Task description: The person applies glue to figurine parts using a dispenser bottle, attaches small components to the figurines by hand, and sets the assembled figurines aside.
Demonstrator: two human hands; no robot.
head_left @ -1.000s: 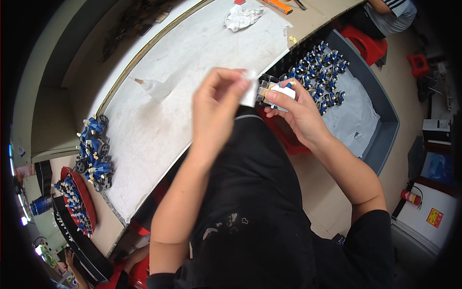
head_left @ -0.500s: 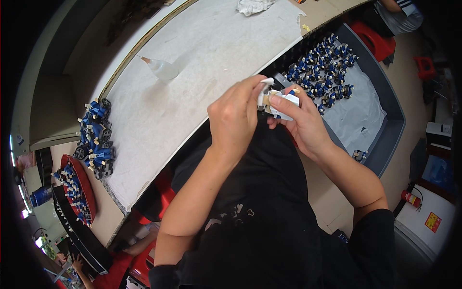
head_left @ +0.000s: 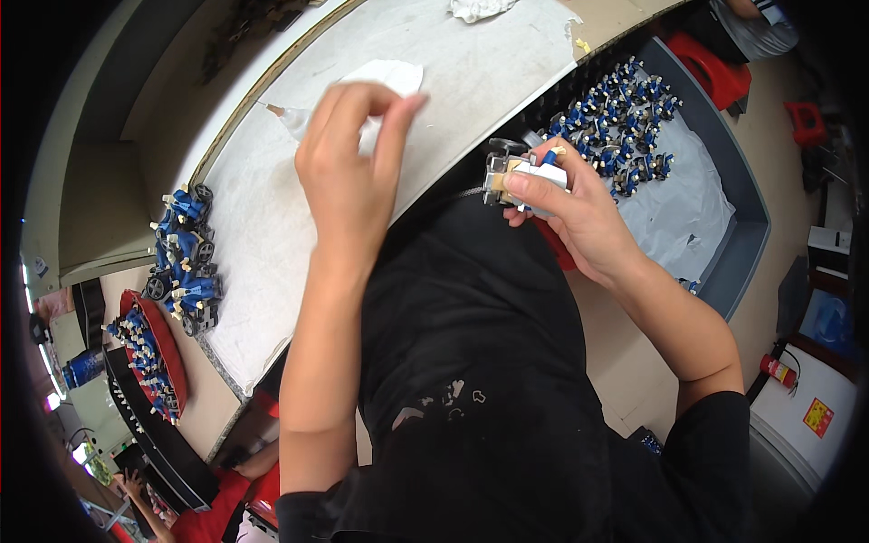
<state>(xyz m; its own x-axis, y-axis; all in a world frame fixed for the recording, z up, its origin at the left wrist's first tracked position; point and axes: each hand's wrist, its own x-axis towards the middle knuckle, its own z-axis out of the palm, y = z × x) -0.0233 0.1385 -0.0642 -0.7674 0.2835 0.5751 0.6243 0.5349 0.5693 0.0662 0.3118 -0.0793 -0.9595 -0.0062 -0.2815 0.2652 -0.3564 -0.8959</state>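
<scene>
My right hand (head_left: 570,195) grips a small toy vehicle (head_left: 496,176) beside the table's front edge. The toy has dark wheels, clear and tan parts, and a white piece under my thumb. A little pale-and-blue figure part sticks out by my fingertips. Over the white-covered table (head_left: 453,100), my left hand (head_left: 348,154) is raised with nothing visible in it, thumb and fingers apart and slightly blurred. Just beyond its fingers is a piece of white tissue or cloth (head_left: 398,74). Partly hidden behind this hand is a translucent bottle (head_left: 291,118) with a brownish tip.
To the right, a grey bin (head_left: 738,244) lined with white sheeting holds many blue figures. More blue wheeled figures (head_left: 186,253) crowd the table's left end, near a red tray (head_left: 172,357) of others. A crumpled white cloth (head_left: 480,9) lies at the far edge.
My left hand has left the toy and moved left over the table. The white tissue it held at the toy is now beyond its fingers. My right hand keeps hold of the toy.
</scene>
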